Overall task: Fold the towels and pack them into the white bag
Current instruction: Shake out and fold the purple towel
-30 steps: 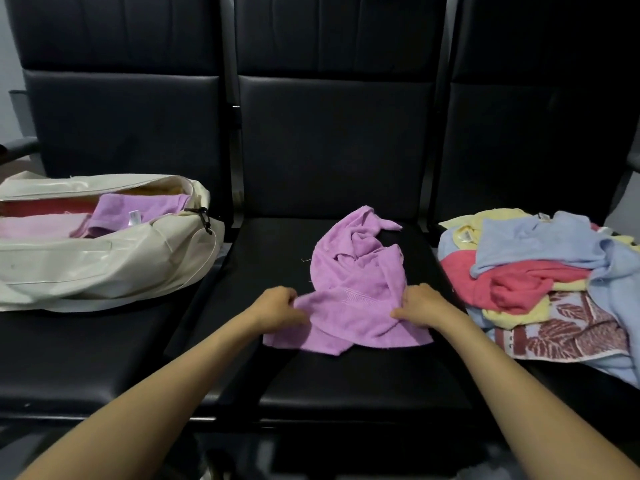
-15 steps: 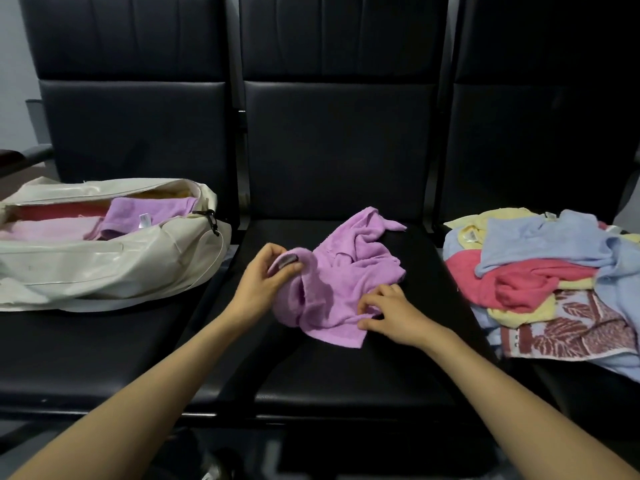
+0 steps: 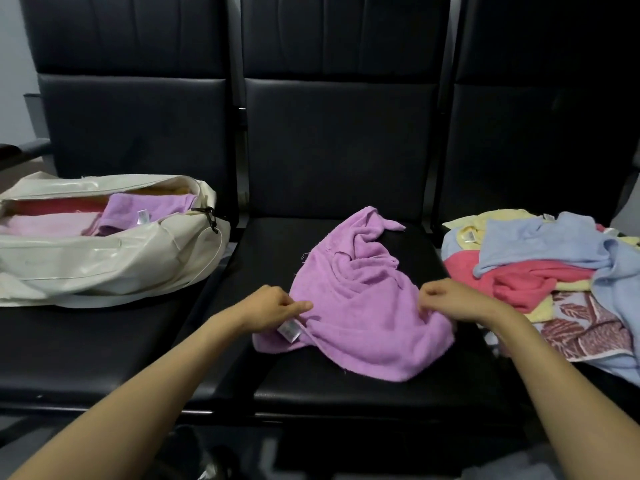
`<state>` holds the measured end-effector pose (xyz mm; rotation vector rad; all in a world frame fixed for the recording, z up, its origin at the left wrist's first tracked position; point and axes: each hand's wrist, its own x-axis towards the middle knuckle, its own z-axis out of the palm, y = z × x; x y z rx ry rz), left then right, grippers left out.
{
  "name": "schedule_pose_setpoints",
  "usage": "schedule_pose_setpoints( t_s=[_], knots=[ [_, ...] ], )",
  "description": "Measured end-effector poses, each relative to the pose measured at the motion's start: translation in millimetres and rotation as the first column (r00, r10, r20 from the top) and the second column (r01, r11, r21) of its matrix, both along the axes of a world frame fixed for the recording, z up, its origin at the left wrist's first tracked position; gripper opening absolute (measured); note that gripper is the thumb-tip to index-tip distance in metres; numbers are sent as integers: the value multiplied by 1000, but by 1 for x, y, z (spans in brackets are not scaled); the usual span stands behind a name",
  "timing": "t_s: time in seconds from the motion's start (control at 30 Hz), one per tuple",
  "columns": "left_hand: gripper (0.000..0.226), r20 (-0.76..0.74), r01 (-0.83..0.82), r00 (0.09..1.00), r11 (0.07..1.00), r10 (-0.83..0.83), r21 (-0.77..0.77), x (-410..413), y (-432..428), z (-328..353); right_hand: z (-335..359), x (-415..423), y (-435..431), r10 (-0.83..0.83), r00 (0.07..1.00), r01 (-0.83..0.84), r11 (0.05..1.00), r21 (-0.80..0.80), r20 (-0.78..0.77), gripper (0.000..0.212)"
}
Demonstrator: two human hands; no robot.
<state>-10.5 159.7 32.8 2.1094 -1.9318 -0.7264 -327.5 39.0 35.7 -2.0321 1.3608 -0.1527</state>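
Spreading apart since half a second ago, the two hands now sit at opposite sides of the purple towel (image 3: 360,306). Back then the left hand (image 3: 270,308) held a corner lifted and curled over, and the right hand (image 3: 450,299) lay near the middle of the front edge. Now the raised corner is back down, and the cloth lies wider and flatter across the middle seat (image 3: 346,386), though its far part is still bunched in wrinkles.

The left hand rests low at the towel's left edge, knuckles up, its fingers (image 3: 298,306) closed together and pinching the hem just above the white label (image 3: 289,330). The right hand sits at the right edge, wrist bent, its fingers (image 3: 427,299) curled down and nipping a fold of the cloth. Both forearms reach in from the bottom of the view.

On the left seat (image 3: 86,341) lies the white bag (image 3: 114,265), open at the top, with a folded purple towel (image 3: 145,209) and a pale pink towel (image 3: 45,223) inside. On the right seat (image 3: 561,386) is the pile of towels (image 3: 540,271), unfolded, in blue, red, yellow and a leaf print.
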Motion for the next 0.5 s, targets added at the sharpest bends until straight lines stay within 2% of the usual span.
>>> schedule_pose_setpoints(
  t_s=[0.03, 0.07, 0.13, 0.17, 0.23, 0.3, 0.4, 0.5],
  knots=[
    [43, -52, -50, 998, 997, 47, -54, -2, -1, 1, -2, -3, -2, 15, 985, -24, 998, -50, -175, 19],
    [41, -134, -111, 986, 989, 97, -103, -2, -3, 0, -3, -4, -2, 12, 962, -37, 996, -86, -272, 16],
    [30, -267, -195, 953, 961, 140, -193, -2, -7, -1, 0, 0, 3, -2, 963, -36, 990, -137, -269, 8],
    [22, -248, -173, 962, 956, 112, -238, -2, -9, -2, 2, 5, 7, 3, 972, -41, 986, -160, -235, 5],
    [24, -99, 24, 994, 962, -53, -273, -3, -13, -9, 4, 17, 15, 69, 984, -100, 978, -184, -164, 12],
    [34, 57, 199, 980, 969, -192, -148, -4, -17, -19, 2, 26, 18, 206, 969, -229, 956, -181, -138, 25],
    [38, 302, 137, 945, 991, -128, -8, 0, -22, -25, -5, 33, 18, 341, 913, -373, 920, -119, -224, 34],
    [46, 474, 24, 880, 999, -33, 25, 8, -22, -20, 1, 31, 17, 292, 933, -296, 955, 10, -212, 13]
  ],
)
